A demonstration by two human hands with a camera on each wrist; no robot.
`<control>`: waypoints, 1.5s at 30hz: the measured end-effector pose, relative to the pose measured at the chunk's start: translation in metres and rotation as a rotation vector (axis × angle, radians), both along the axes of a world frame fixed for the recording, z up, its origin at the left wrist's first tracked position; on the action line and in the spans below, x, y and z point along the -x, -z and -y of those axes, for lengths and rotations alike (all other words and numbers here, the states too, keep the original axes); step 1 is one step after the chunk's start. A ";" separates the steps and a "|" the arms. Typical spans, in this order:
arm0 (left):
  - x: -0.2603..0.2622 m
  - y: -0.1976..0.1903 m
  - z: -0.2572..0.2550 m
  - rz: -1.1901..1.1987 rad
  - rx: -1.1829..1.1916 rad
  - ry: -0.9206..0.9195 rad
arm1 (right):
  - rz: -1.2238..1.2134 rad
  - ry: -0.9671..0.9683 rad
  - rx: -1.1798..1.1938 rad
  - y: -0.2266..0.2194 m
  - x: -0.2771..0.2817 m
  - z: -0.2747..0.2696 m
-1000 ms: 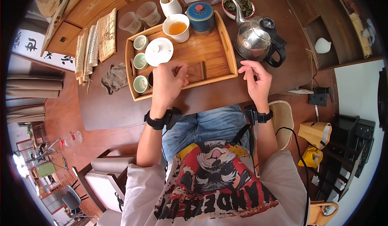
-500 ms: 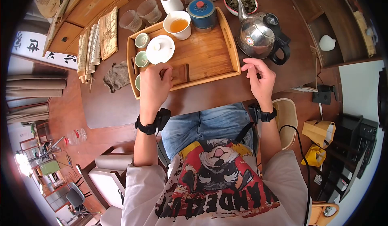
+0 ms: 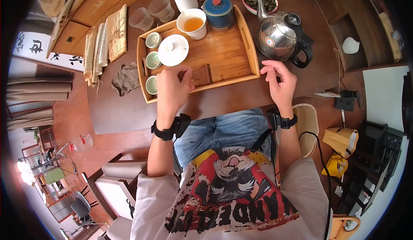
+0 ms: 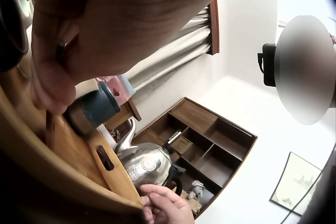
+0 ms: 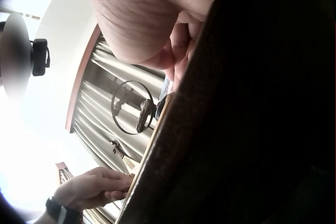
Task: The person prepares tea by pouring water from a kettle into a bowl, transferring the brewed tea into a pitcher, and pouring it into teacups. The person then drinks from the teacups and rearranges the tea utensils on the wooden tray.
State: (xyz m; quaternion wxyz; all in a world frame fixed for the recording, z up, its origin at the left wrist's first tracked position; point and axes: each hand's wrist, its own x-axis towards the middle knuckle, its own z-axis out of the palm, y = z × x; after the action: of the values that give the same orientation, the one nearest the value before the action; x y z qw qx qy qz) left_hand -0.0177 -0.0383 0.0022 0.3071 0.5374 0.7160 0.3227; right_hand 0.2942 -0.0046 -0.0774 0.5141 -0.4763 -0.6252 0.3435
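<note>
In the head view my left hand grips a dark brown wooden tool with a wide flat end, low over the front of the wooden tea tray. Its handle is hidden under the fingers. Small pale green cups line the tray's left side; my hand overlaps the nearest one. A white lidded gaiwan stands just behind the hand. At the tray's front right corner, my right hand rests with loosely curled fingers, fingertips right beside the rim, holding nothing visible.
A white pitcher of amber tea and a blue lidded jar stand at the tray's back. Right of it are a steel kettle and a bowl of tea leaves. A crumpled cloth and bamboo scrolls lie left.
My left hand slid the wooden tool left along the tray's front, then partway back right. The right hand stays by the tray corner.
</note>
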 end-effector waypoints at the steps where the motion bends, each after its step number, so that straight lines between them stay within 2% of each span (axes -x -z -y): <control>1: -0.003 0.000 -0.001 0.003 0.000 -0.001 | 0.003 0.000 -0.011 0.000 0.000 0.000; 9: -0.033 0.000 -0.017 0.028 0.015 0.031 | 0.001 0.005 -0.015 0.000 0.000 0.000; 18: -0.041 0.013 -0.019 0.124 -0.034 0.021 | 0.021 -0.025 -0.030 0.001 -0.001 0.000; 30: -0.063 0.021 -0.026 0.233 0.015 0.013 | 0.008 -0.005 -0.008 -0.001 0.000 0.000; 34: -0.068 0.023 -0.029 0.237 0.014 0.023 | 0.005 -0.004 -0.007 -0.001 0.001 0.000; 39: -0.070 0.027 -0.033 0.102 -0.049 0.067 | 0.006 0.003 0.003 -0.002 0.001 0.000; 45: -0.083 0.025 -0.034 0.111 -0.017 0.088 | 0.007 -0.002 -0.004 -0.001 0.000 -0.001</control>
State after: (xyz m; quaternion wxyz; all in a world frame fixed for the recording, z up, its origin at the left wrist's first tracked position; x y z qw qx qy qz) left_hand 0.0649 -0.0043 -0.0226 0.3557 0.5523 0.6707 0.3444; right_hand 0.2940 -0.0038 -0.0768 0.5123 -0.4758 -0.6283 0.3410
